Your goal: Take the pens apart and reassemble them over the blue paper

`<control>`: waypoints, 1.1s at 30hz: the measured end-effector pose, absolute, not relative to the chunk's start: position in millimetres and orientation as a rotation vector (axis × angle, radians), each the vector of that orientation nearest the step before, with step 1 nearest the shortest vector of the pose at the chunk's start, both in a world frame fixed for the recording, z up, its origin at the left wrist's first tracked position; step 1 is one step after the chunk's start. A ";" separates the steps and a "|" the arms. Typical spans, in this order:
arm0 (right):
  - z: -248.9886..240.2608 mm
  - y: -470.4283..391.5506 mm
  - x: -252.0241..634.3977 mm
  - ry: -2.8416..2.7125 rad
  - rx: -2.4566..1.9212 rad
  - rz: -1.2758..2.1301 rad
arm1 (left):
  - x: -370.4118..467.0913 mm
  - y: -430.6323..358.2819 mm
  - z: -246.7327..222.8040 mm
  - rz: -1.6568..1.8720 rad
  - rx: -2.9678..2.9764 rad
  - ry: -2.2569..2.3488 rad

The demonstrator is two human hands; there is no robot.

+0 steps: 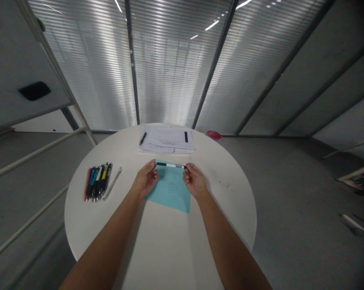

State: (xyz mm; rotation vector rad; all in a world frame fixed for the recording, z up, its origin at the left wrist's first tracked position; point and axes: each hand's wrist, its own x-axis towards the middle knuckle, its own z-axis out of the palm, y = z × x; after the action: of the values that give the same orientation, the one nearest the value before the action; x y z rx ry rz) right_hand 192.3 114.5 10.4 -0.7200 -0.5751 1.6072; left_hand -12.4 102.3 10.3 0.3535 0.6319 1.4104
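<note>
A white pen with black ends (170, 165) is stretched level between my two hands, above a light blue sheet of paper (170, 191). My left hand (146, 179) pinches one end between thumb and finger. At the other end, my right hand (194, 180) pinches it the same way, with the remaining fingers curled in. Faint marks show on the blue sheet, too small to read. To the left on the round white table (166, 241) lies a row of several pens (98, 182) in mixed colours, with a white pen (112, 183) slanted beside them.
Printed papers (168, 139) are stacked at the table's far edge, with a black pen (143, 138) on them. A pink object (214, 135) shows just past that edge. Small dark specks dot the table's right side. A pale metal frame (37, 151) stands at the left.
</note>
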 end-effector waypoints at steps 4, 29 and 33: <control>10.5 114.5 192.0 -0.582 -0.729 1.602 | -13.4 103.6 7.7 1.410 0.357 0.631; 10.7 111.3 187.2 -0.639 -0.748 1.648 | -12.7 101.3 10.0 1.397 0.282 0.586; 11.4 112.6 187.0 -0.596 -0.738 1.640 | -11.8 101.9 9.0 1.394 0.313 0.579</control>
State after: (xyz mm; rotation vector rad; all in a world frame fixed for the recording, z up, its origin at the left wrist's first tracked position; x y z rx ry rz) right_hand 187.0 112.6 11.4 -0.7377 -0.5957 1.6402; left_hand -11.8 101.9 9.0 0.3132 0.5787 1.3938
